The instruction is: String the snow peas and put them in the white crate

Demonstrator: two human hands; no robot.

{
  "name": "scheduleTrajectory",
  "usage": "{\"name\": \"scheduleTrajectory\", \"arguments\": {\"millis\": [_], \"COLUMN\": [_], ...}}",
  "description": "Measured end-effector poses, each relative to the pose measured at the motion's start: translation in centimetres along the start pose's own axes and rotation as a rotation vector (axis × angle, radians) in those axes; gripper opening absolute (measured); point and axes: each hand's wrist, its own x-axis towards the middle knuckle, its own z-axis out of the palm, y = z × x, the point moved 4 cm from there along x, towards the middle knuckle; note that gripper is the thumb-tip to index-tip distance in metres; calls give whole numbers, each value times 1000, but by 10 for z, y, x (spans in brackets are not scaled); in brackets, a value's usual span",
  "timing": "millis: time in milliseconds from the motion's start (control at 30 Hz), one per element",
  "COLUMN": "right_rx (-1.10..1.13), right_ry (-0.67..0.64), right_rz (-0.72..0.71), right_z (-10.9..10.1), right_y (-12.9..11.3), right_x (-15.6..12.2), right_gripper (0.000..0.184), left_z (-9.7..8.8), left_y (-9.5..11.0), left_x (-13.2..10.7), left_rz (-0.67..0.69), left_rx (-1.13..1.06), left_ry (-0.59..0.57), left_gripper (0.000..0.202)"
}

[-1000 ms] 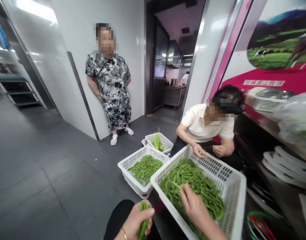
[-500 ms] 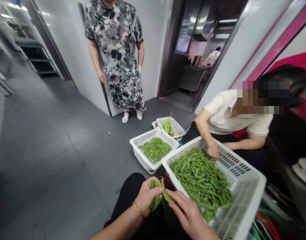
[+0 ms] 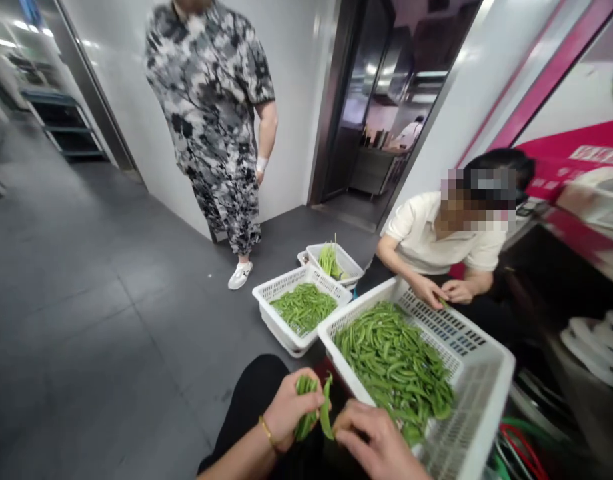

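My left hand (image 3: 285, 408) is closed around a small bunch of green pea pods (image 3: 305, 427). Between its thumb and fingers, one single pea pod (image 3: 325, 415) stands out upright, apart from the bunch. My right hand (image 3: 373, 437) is pinched, its fingertips beside the lower end of that single pod; whatever lies between them is too small to make out. Just beyond my right hand stands a large white basket (image 3: 486, 407) with a heap of pea pods (image 3: 393, 367) in it.
A smaller white basket (image 3: 279, 333) of pods stands left of the large one, with another basket (image 3: 353, 269) of green stalks behind. A co-worker (image 3: 436, 233) sits at the right, hands over the large basket's far rim. Another person (image 3: 211, 120) stands near the wall.
My right fingertips have slid off the single pod's side to its lower end. The co-worker's hand has left the heap, and both hands meet on a pod. The standing person has stepped closer.
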Motion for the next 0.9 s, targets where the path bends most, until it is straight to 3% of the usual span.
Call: {"name": "scheduleTrajectory", "arguments": {"millis": [100, 167, 333, 433, 500, 567, 667, 767, 900], "right_rx": [152, 220, 326, 176, -83, -364, -647, -725, -539], "right_ry": [-54, -3, 351, 434, 364, 191, -72, -222, -318], "right_rz": [134, 179, 275, 238, 123, -35, -218, -239, -148], "right_z": [-8, -23, -75, -86, -78, -58, -25, -11, -9], "right_y": [-5, -3, 24, 23, 8, -9, -20, -17, -11], "right_x": [-2, -3, -13, -18, -14, -5, 3, 3, -7], "right_gripper": [21, 20, 15, 13, 19, 32, 23, 25, 22], "left_z": [5, 6, 2, 2, 2, 3, 3, 4, 16], "left_y": [5, 8, 18, 21, 20, 15, 8, 7, 18], "left_x": [-4, -5, -3, -2, -2, -3, -4, -7, -15], "left_rz": [-13, -72, -159, -185, -207, -238, -284, -271, -94], "left_rx": [38, 35, -34, -65, -65, -51, 0, 147, 627], "left_ry": [-173, -237, -332, -385, -408, -425, -463, -492, -607], "left_gripper": [29, 28, 27, 24, 22, 21, 23, 24, 21]}}
